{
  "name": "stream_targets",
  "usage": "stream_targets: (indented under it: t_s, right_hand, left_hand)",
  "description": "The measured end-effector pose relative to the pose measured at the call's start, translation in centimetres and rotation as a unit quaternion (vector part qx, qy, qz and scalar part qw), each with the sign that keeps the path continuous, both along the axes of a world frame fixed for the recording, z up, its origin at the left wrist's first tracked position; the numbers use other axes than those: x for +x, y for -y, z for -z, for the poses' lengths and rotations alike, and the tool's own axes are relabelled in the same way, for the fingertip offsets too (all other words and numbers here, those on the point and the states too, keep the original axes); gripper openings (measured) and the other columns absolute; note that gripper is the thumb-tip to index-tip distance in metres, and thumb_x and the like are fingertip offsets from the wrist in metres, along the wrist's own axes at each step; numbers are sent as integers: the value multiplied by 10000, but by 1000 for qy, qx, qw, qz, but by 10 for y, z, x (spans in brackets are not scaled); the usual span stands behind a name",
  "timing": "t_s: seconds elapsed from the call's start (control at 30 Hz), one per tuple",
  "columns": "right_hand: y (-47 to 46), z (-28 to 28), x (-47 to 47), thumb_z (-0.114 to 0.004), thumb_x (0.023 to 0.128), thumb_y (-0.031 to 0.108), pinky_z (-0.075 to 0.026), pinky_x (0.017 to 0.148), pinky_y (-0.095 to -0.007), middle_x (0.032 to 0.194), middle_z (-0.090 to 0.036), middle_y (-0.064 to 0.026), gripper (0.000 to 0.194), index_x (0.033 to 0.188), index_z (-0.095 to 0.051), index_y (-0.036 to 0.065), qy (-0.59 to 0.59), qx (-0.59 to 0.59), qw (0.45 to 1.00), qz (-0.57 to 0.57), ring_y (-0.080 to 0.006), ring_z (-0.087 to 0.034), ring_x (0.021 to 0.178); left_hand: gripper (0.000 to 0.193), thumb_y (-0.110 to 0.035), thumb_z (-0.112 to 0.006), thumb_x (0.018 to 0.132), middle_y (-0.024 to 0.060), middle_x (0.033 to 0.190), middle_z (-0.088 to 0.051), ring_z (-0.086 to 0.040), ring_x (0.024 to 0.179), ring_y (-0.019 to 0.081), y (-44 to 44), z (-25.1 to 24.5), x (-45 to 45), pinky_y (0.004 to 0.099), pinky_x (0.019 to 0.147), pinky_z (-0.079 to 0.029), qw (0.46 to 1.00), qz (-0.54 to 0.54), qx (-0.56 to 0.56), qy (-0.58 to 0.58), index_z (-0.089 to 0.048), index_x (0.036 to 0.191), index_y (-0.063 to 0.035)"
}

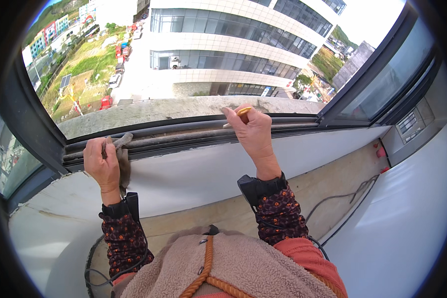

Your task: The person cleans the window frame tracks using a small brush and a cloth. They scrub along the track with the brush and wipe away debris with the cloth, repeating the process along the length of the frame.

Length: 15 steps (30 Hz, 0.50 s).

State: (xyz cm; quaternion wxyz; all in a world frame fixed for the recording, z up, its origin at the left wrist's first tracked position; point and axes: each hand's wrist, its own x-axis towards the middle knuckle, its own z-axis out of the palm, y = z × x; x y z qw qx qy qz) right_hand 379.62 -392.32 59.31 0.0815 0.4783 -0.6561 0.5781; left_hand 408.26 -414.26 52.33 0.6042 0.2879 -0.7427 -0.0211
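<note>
My left hand (101,162) grips a grey, dirty cloth (124,165) at the left end of the window track (171,137). Part of the cloth lies over the track's rail, and the rest hangs down against the white wall below. Farther right, my right hand (251,130) is closed around a thin tool with a yellow handle (244,110). The tool's narrow tip (227,126) points left over the track; whether it touches the track I cannot tell. Brownish dirt shows between the dark rails.
Beyond the track runs a rough concrete ledge (193,104), with a drop to the ground outside. Dark window frames stand at left (29,93) and right (361,63). Below is a white wall (186,175). A grey cable (331,197) lies on the floor at right.
</note>
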Motion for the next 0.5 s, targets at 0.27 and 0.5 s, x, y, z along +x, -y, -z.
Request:
stream_targets:
  t_s: [0.27, 0.5]
  right_hand:
    - [-36, -24, -16, -788, 972, 243, -398, 526, -188, 646, -612, 22, 265, 855, -706, 20, 135, -35, 988, 62, -18, -472, 569]
    - [-15, -6, 1, -790, 970, 245, -399, 494, -202, 655, -605, 25, 260, 865, -700, 25, 206, -9, 978, -24, -25, -492, 539]
  left_hand:
    - [89, -90, -721, 900, 55, 836, -619, -588, 770, 279, 2, 3, 0, 381, 716, -476, 1000, -13, -5, 9, -636, 874, -82]
    - [57, -111, -676, 945, 77, 890, -629, -611, 831, 286, 1, 3, 3, 372, 775, -492, 999, -13, 19, 32, -635, 934, -72]
